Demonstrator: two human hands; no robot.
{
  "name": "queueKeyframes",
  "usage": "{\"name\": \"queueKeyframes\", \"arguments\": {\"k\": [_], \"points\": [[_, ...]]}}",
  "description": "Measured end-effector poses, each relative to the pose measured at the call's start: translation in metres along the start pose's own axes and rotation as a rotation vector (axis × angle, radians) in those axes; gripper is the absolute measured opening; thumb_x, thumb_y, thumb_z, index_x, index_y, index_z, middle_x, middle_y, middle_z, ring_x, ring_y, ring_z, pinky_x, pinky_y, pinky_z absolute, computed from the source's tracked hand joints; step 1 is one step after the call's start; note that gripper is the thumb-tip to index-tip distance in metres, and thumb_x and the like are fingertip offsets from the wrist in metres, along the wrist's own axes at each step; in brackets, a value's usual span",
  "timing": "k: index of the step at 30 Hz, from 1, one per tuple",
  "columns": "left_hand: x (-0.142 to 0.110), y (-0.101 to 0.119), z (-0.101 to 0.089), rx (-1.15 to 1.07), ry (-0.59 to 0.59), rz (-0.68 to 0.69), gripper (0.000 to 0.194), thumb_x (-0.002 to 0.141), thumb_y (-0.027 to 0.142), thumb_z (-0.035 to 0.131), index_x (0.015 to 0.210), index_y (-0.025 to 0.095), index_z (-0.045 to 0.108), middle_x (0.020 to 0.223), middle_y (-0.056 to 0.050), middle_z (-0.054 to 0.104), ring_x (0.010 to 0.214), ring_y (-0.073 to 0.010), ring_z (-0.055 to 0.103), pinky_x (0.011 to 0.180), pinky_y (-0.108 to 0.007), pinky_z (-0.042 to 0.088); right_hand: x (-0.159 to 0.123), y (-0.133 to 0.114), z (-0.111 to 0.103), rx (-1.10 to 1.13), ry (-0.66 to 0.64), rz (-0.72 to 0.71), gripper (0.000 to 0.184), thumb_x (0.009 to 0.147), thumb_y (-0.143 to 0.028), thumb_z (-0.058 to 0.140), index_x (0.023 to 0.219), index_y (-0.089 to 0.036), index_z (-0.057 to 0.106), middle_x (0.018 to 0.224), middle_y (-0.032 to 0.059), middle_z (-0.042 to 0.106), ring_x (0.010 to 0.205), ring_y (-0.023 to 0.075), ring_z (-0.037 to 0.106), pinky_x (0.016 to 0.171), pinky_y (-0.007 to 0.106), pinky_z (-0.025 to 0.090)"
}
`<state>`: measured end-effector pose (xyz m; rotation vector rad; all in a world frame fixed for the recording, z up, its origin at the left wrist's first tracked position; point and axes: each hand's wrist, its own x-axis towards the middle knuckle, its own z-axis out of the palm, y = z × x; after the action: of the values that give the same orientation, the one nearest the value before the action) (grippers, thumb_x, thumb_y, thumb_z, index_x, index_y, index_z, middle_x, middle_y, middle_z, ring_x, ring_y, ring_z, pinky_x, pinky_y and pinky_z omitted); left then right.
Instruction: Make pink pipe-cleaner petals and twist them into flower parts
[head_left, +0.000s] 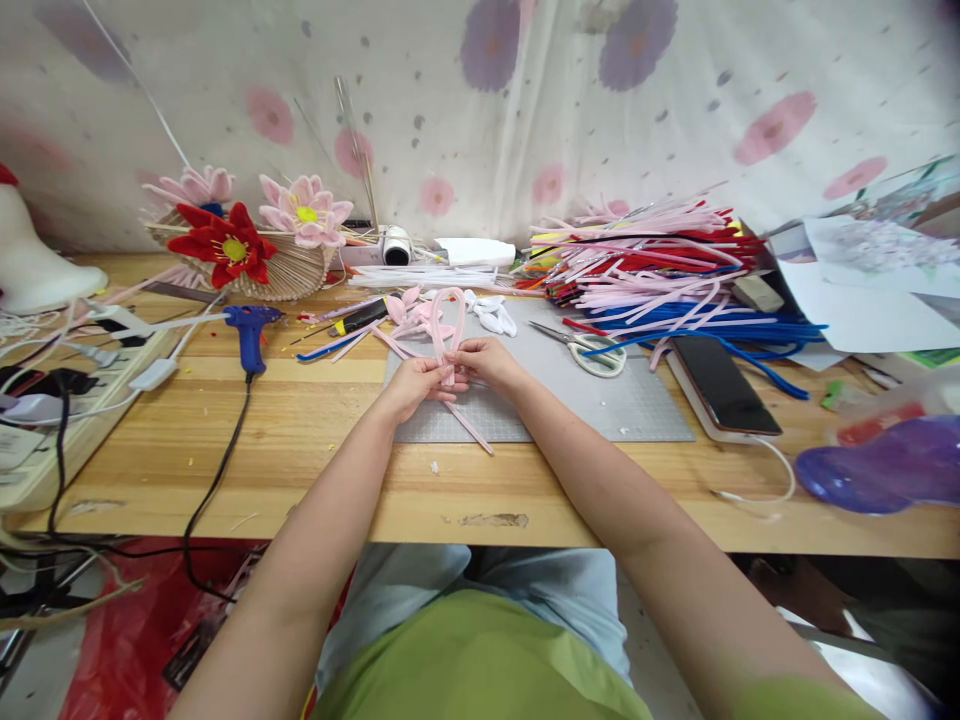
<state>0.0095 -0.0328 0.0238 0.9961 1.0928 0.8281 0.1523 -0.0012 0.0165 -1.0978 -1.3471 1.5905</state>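
A pale pink pipe cleaner (435, 325) is bent into an upright loop above the grey cutting mat (637, 405). My left hand (418, 388) pinches its lower end from the left. From the right, my right hand (484, 362) closes its fingertips on the same spot, touching the left fingers. Another pink strip (471, 430) slants across the mat's front edge below my hands; whether it joins the loop is hidden. Just behind lie pink petal shapes (405, 308) and white petal shapes (493, 314). Scissors (598, 355) with pale handles rest to the right.
A blue glue gun (251, 335) and a power strip (82, 400) with cables occupy the left. Fuzzy flowers (232, 248) stand behind them. Piled pipe cleaners (652, 250), a phone (724, 385) and a purple translucent object (885, 465) are on the right.
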Motion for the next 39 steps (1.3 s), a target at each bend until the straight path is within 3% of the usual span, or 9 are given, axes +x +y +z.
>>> {"name": "queueKeyframes", "arguments": {"k": [6, 22, 31, 39], "points": [[0.000, 0.000, 0.000, -0.031, -0.015, 0.002, 0.016, 0.075, 0.021, 0.064, 0.083, 0.007, 0.064, 0.080, -0.012, 0.070, 0.071, -0.0193, 0.069, 0.056, -0.024, 0.054, 0.000, 0.001, 0.000, -0.009, 0.012, -0.022, 0.035, 0.053, -0.045, 0.073, 0.056, -0.014, 0.057, 0.038, -0.0062, 0.038, 0.038, 0.0037, 0.028, 0.039, 0.021, 0.016], [0.001, -0.003, 0.000, 0.046, 0.013, 0.020, 0.014, 0.076, 0.020, 0.061, 0.084, 0.009, 0.064, 0.078, -0.010, 0.070, 0.067, -0.0158, 0.067, 0.059, -0.025, 0.054, 0.003, 0.002, 0.000, -0.064, -0.010, -0.039, 0.033, 0.050, -0.042, 0.074, 0.059, -0.013, 0.061, 0.042, -0.0050, 0.045, 0.040, 0.0042, 0.033, 0.041, 0.021, 0.020], [0.001, -0.005, -0.002, 0.097, -0.057, -0.020, 0.006, 0.075, 0.013, 0.060, 0.078, 0.009, 0.061, 0.064, -0.004, 0.065, 0.055, -0.0128, 0.064, 0.054, -0.024, 0.053, -0.001, 0.004, -0.006, -0.051, -0.229, -0.051, 0.035, 0.056, -0.045, 0.072, 0.055, -0.011, 0.061, 0.045, -0.0027, 0.050, 0.042, 0.0033, 0.033, 0.042, 0.021, 0.019], [0.001, -0.006, -0.004, 0.065, -0.087, 0.020, 0.016, 0.077, 0.021, 0.059, 0.067, 0.009, 0.059, 0.062, -0.004, 0.064, 0.056, -0.0117, 0.064, 0.058, -0.024, 0.054, 0.000, 0.007, 0.004, 0.214, -0.087, -0.013, 0.031, 0.049, -0.036, 0.078, 0.063, -0.012, 0.065, 0.054, -0.0006, 0.059, 0.051, 0.0069, 0.050, 0.050, 0.021, 0.036]]}}
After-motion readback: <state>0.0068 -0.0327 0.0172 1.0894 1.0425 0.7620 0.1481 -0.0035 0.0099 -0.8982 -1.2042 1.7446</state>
